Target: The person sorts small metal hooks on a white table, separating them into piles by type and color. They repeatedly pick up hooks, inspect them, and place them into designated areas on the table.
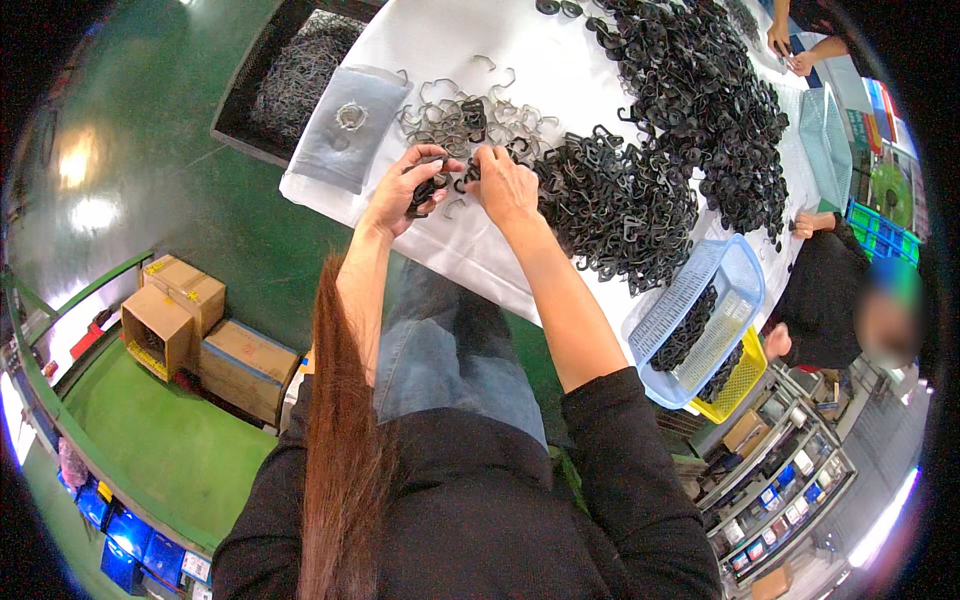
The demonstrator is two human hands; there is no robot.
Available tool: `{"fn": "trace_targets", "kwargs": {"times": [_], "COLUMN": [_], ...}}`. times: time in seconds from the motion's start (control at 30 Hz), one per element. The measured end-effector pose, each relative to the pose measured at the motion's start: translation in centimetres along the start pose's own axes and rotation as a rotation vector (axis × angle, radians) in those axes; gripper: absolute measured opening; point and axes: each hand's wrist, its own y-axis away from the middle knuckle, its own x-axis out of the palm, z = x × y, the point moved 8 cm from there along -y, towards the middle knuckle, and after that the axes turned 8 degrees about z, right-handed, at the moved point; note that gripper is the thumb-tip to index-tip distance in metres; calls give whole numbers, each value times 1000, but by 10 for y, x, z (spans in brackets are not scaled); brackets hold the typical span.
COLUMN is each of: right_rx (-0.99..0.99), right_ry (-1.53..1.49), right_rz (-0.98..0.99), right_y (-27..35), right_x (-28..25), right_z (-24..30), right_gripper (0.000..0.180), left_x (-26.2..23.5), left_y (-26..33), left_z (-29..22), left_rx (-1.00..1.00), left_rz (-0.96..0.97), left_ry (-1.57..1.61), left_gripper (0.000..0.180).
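Note:
My left hand [405,192] is curled around several small black hook-shaped clips [427,190] above the white-covered table [440,245]. Close beside it, my right hand [505,185] pinches a dark piece that looks like another black clip [468,178]; its far side is hidden by the fingers. Just beyond both hands lie loose bent hooks [430,122], clear or pale metallic, with a few black pieces among them. A large heap of black clips [620,215] spreads to the right of my right hand.
A grey plastic sheet [340,140] lies at the table's left, beside a dark crate [236,125] of thin wire-like pieces. More round black parts [700,100] cover the far table. Blue [735,270] and yellow baskets [745,385] stand at the right edge, near a co-worker [825,290]. Cardboard boxes [245,365] sit lower left.

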Motion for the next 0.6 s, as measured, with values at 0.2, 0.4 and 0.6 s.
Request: {"fn": "trace_targets", "kwargs": {"times": [0.2,0.4,0.6], "right_rx": [117,179,104], "right_ry": [-130,-22,-474], "right_rz": [100,48,185], "right_y": [11,17,17], "right_x": [0,13,3], "right_z": [-27,-19,-38], "right_gripper": [27,33,27], "left_x": [-1,-23,-1], "left_y": [-7,-6,-12], "left_z": [0,13,-35], "left_rx": [31,-15,344], "left_rz": [-57,-306,-501], "left_ry": [-243,-305,-1156], "left_gripper": [13,23,31]}}
